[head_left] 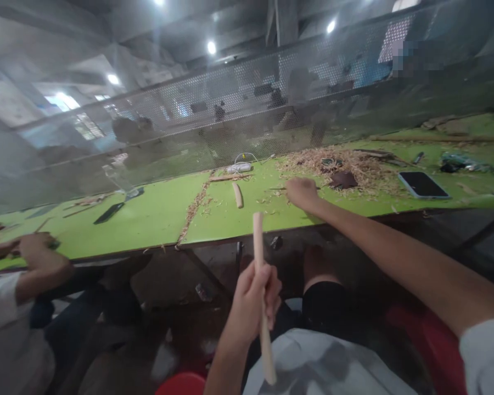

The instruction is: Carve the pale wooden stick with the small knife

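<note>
My left hand (256,296) is wrapped round a pale, slightly curved wooden stick (258,238), held nearly upright in front of my lap, off the table. Over the green tabletop (148,225), my right hand (302,193) is closed, with a thin dark tool (276,189) poking out on both sides of the fist; its kind cannot be made out. A heap of wood shavings (370,170) lies just beyond that hand, with a brown piece (343,179) at its near side. Left of my right hand lies a short, curved wooden piece (237,195).
A phone (423,185) lies at the right, near a green plastic bundle (465,163). A white item with a cord (239,167) sits by the mesh screen (230,104). At left, a co-worker's hands (35,244) rest near the table edge. A red bucket or stool (181,384) stands below.
</note>
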### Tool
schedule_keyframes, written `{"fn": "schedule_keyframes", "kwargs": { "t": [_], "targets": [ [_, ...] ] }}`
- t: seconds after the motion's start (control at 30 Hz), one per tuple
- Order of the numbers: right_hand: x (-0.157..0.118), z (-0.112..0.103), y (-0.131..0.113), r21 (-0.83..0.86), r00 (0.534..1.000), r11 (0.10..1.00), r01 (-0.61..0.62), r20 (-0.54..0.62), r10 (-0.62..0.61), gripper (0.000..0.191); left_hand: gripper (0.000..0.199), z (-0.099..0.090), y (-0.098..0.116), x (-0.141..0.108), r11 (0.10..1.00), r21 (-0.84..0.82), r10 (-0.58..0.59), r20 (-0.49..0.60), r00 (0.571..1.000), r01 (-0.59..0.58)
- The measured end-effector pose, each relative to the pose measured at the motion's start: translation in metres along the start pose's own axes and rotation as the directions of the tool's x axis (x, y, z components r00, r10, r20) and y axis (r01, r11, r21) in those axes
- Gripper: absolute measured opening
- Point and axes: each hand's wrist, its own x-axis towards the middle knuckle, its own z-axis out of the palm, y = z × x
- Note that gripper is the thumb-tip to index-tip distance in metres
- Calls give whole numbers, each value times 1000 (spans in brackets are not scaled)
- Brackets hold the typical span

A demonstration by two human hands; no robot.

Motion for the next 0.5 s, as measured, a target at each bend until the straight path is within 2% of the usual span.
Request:
{"fn": "schedule_keyframes", "kwargs": {
  "t": [0.07,0.17,0.23,0.33,0.4,0.5],
  "targets": [
    [-11,-5,4,-48,999,999,9,-32,-11,34,39,-6,5,7,997,-73,34,21,999,-33],
    [-47,-6,-4,-76,995,994,84,-55,-88,38,35,-13,5,18,989,-145,17,79,997,-5],
    [-75,-2,-16,-75,987,986,152,-42,-156,37,35,-12,2,22,983,-182,14,78,997,1],
    [-110,8,-36,-67,977,975,211,47,-208,31,39,-5,-3,22,979,-204,-3,62,998,16],
    [-123,16,-48,-65,969,969,237,83,-232,33,43,0,-5,21,979,-198,-36,54,998,46],
    [-129,25,-57,-68,970,968,241,55,-237,39,47,2,-6,20,982,-174,-65,24,998,68]
  ]
}}
